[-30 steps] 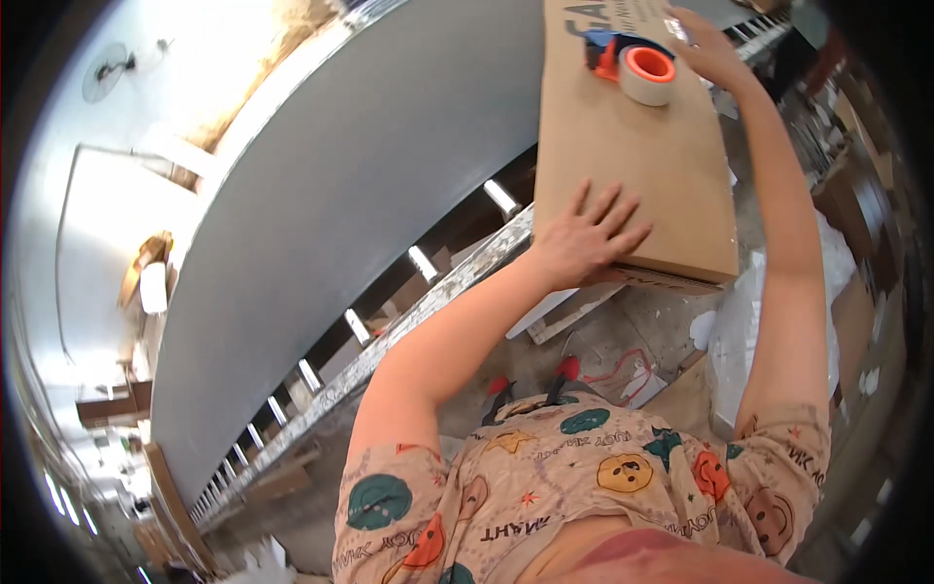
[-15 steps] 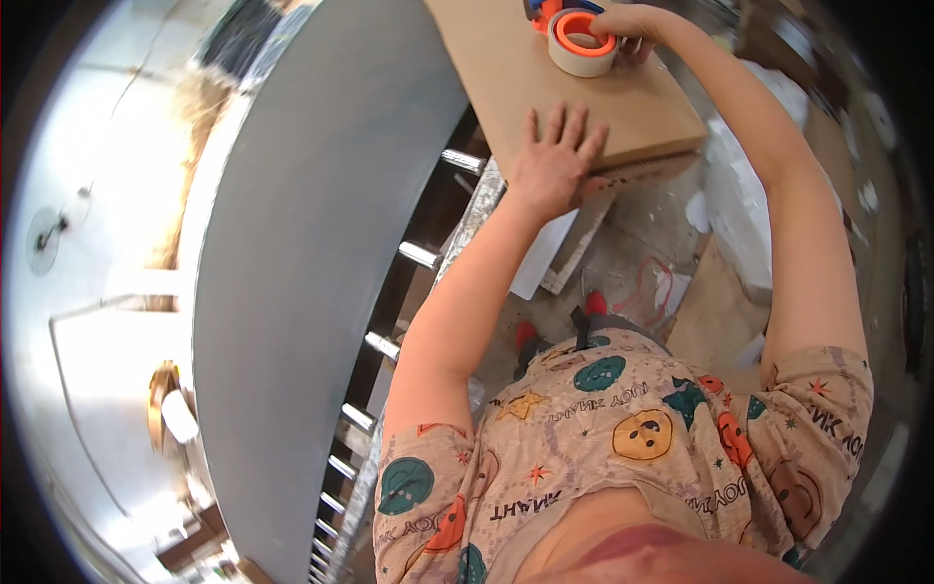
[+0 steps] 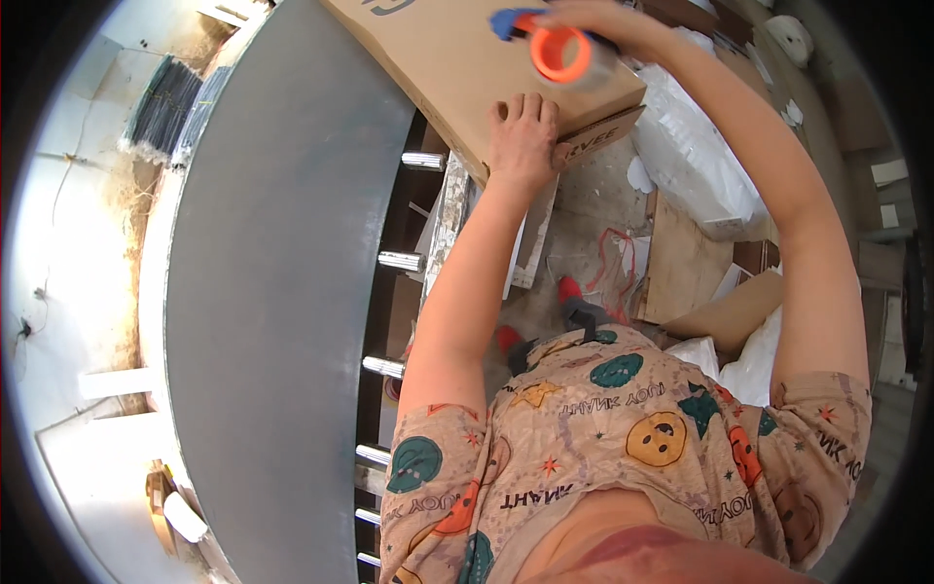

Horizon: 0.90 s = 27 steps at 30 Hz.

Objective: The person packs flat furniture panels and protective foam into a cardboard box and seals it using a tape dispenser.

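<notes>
The left hand lay flat with spread fingers on the stiff, probably light cardboard box, best held at its edges, while the right hand gripped the tape dispenser.

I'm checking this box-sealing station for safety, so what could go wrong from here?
The tape dispenser sits near the cardboard box's end while the left hand presses flat close by; if the right hand pulls further, its cutter might catch those fingers. The box overhangs the roller conveyor, so pressure near its corner could tip it. Loose plastic and cardboard scraps by the feet may cause a trip.
</notes>
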Each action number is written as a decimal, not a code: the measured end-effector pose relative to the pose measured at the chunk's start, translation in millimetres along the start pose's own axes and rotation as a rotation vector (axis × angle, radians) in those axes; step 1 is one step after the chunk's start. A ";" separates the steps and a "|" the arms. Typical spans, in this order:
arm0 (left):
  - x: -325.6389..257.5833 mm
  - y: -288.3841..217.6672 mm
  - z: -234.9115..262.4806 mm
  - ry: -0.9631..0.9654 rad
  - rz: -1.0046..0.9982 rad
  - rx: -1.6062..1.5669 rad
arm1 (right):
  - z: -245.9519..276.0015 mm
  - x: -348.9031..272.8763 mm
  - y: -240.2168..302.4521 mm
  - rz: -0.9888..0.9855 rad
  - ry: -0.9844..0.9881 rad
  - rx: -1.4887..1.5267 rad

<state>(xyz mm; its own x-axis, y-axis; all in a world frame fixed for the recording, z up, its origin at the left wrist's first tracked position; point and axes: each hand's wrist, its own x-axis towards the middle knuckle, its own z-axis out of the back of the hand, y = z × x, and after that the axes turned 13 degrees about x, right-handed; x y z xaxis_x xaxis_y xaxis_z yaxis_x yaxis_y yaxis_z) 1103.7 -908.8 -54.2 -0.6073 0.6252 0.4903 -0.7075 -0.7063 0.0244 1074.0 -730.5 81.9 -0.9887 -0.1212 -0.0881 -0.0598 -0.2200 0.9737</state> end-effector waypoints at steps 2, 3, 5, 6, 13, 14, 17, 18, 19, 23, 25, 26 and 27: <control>2.3 -7.3 -0.5 -0.040 -0.013 -0.047 | -3.3 14.6 32.3 0.014 -0.145 -0.357; 4.0 -9.6 -1.3 -0.075 -0.007 -0.083 | -1.9 16.4 41.5 -0.031 -0.224 -0.620; -1.4 -6.2 -1.6 -0.075 -0.014 -0.074 | -0.2 18.3 -3.3 -0.309 -0.006 -0.847; -11.4 6.2 0.0 -0.069 0.011 -0.045 | -23.9 -16.6 -28.6 0.000 -0.053 -0.979; -11.7 -3.8 2.9 -0.051 -0.021 -0.158 | -68.6 -192.3 -142.6 -0.029 -0.360 -0.977; -7.0 -9.0 4.7 0.008 -0.033 -0.132 | -68.5 -192.0 -146.8 -0.061 -0.377 -0.949; 12.5 -1.7 -3.2 0.141 -0.246 0.078 | -52.2 -125.5 -114.2 -0.234 -0.133 -0.913; 20.7 8.2 -2.6 0.153 -0.246 0.094 | -54.0 -112.0 -92.4 -0.302 -0.103 -0.886; 29.2 17.1 -0.3 0.290 -0.196 0.042 | -49.0 -101.1 -89.1 -0.387 -0.043 -0.845; 20.3 33.2 3.7 0.392 -0.097 -0.008 | -28.0 -95.4 -168.4 -0.505 0.189 -0.778; -6.8 28.3 19.6 0.386 0.089 0.042 | 13.1 -126.3 -207.9 -0.542 0.022 -0.099; -21.7 25.3 26.4 0.337 0.118 0.093 | 44.2 -152.5 -219.1 -0.497 -0.089 0.285; -36.0 27.4 30.3 0.287 0.151 0.146 | 78.4 -176.0 -228.7 -0.427 -0.170 0.553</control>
<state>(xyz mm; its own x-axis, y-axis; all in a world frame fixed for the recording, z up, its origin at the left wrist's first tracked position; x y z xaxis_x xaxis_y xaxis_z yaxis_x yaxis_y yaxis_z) 1117.2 -960.7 -44.7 -0.7928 0.5631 0.2332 -0.5553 -0.8251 0.1044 1251.0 -583.0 -108.8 -0.8686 0.0286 -0.4946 -0.4621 0.3133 0.8296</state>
